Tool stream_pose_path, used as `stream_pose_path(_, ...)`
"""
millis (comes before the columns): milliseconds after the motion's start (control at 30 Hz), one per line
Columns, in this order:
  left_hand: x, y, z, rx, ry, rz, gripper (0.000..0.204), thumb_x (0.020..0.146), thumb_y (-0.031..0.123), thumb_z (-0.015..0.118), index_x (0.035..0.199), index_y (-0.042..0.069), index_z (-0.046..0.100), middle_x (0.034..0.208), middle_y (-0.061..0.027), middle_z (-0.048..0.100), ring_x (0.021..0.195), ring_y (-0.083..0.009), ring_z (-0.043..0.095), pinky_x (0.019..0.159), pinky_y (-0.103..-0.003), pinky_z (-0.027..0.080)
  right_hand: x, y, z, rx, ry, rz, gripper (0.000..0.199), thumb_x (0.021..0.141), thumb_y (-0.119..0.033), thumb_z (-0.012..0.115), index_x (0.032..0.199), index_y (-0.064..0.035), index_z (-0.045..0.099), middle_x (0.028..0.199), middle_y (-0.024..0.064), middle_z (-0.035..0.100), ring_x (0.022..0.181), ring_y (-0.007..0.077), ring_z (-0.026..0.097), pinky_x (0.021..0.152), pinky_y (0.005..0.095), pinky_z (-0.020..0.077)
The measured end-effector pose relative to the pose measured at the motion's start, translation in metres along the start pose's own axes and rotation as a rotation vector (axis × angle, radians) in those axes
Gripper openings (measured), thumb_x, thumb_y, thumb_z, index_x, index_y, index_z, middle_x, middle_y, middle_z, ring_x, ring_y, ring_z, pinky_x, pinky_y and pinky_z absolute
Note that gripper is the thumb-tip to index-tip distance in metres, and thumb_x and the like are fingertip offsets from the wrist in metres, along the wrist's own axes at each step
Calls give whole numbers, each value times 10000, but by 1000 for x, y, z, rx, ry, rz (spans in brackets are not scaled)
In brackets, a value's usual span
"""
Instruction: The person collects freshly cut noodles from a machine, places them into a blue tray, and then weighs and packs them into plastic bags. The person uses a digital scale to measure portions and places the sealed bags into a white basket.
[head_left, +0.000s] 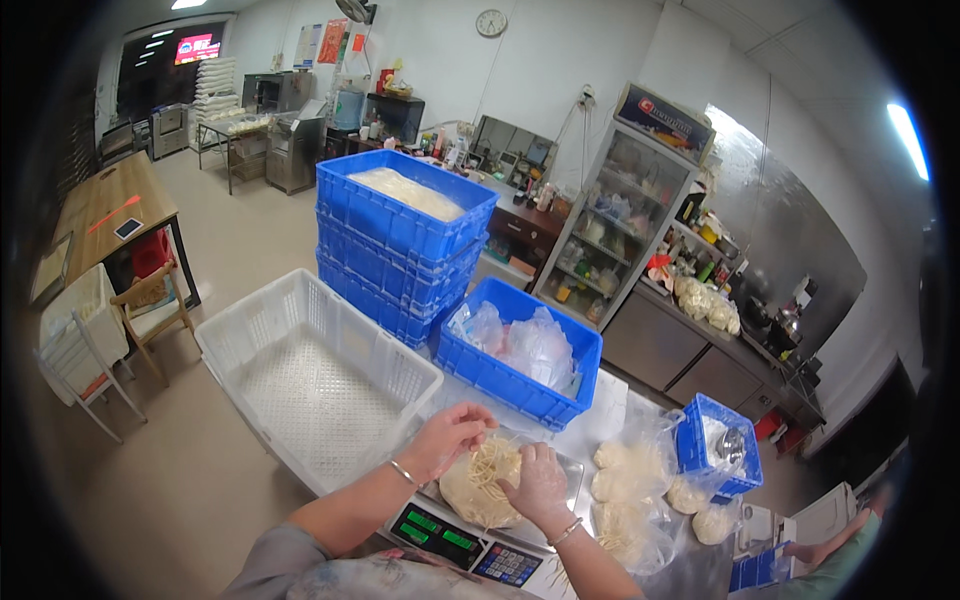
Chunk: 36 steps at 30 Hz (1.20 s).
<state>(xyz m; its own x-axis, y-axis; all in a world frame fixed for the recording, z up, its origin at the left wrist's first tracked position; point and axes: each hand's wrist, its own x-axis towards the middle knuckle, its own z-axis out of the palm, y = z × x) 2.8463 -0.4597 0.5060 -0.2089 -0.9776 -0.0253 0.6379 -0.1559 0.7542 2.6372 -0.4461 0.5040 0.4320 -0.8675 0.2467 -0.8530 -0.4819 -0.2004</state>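
At your far left stands a wooden table (pixel 100 212) with a phone (pixel 128 228) on it, and chairs are set just beside it. Nearer to you, a white crate (pixel 300 385) with a mesh floor sits tilted across the view. To its right rises a stack of blue crates (pixel 390 270), the top one holding a pale load.

Your left hand (pixel 452 438), with a bracelet at its wrist, is at the upper left edge of the noodles (pixel 487 478). Its fingers curl; you cannot tell from here whether they pinch anything. The noodles lie in a round, pale heap on the scale (pixel 484 550), right in front of you and between your hands. Beyond them, a blue crate (pixel 510 370) holds clear plastic bags (pixel 535 345).

Your right hand (pixel 540 490) is at the right side of the heap, thumb apart from the bent fingers; whether it grips anything, you cannot tell. Just right of the scale lie clear bags of pale noodles (pixel 622 480). Farther right is a small blue basket (pixel 703 440), and at the lower right edge another person's forearm (pixel 835 545) reaches in.
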Motion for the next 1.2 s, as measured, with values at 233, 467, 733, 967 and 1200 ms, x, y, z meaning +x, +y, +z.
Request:
stream_pose_path(233, -11, 10, 3, 334, -57, 21, 172, 944, 79, 547, 1102, 38, 599, 926, 5, 570, 792, -65, 510, 745, -213, 446, -12, 22, 16, 505, 162, 293, 78, 837, -94, 652, 901, -51, 640, 837, 85, 662, 836, 255, 623, 786, 340, 490)
stream_pose_path(467, -30, 5, -20, 878, 227, 478, 217, 898, 63, 614, 1111, 46, 574, 1024, -2, 588, 975, -104, 549, 875, -255, 445, -40, 37, -21, 1674, 14, 379, 131, 901, -131, 644, 976, -62, 561, 818, 10, 624, 771, 100, 587, 740, 268, 480)
stream_pose_path(733, -90, -38, -48, 801, 68, -250, 164, 919, 112, 612, 1067, 41, 625, 856, 35, 600, 753, -45, 512, 700, -212, 435, -63, 42, -30, 1758, 7, 428, 288, 895, -128, 612, 1154, -34, 526, 828, -12, 587, 769, 89, 552, 754, 236, 436)
stream_pose_path(967, -77, -100, -6, 480, -50, -737, 195, 905, 163, 639, 1061, 46, 640, 833, 32, 583, 707, -36, 479, 608, -195, 386, -69, 46, -20, 1726, -51, 389, 284, 880, -107, 635, 1140, -37, 544, 815, -40, 558, 733, 57, 520, 728, 235, 430)
stream_pose_path(1200, -59, -44, 29, 617, -179, -488, 141, 922, 229, 617, 982, 105, 644, 794, 72, 557, 662, -2, 431, 570, -172, 358, -77, 54, -26, 1025, -125, 368, 216, 830, 0, 621, 1044, -21, 606, 691, -33, 499, 645, 69, 464, 625, 230, 416)
